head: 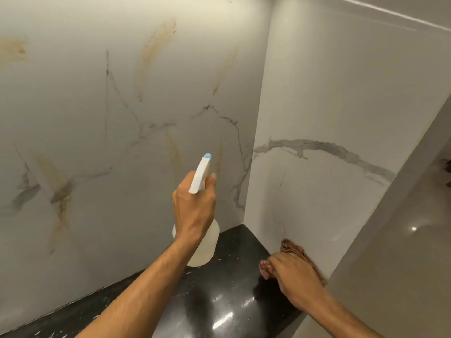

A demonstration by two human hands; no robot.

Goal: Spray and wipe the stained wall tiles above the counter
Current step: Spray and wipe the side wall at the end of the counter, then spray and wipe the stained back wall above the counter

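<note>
My left hand [194, 206] grips a translucent spray bottle [203, 242] by its neck, lifted above the black counter [219, 301]. Its white trigger head with a blue nozzle tip [208, 156] points at the white marble wall tiles [97, 106]. Yellow-brown stains streak those tiles, one high up [156, 50] and one just past the nozzle [174, 152]. My right hand [296, 276] rests on the counter by the side wall, holding a folded brown cloth [292, 248].
The tiled side wall [329, 118] meets the back wall in a corner to the right of the bottle. The counter ends at the side wall's outer edge. Beyond it lies a glossy floor [402, 240].
</note>
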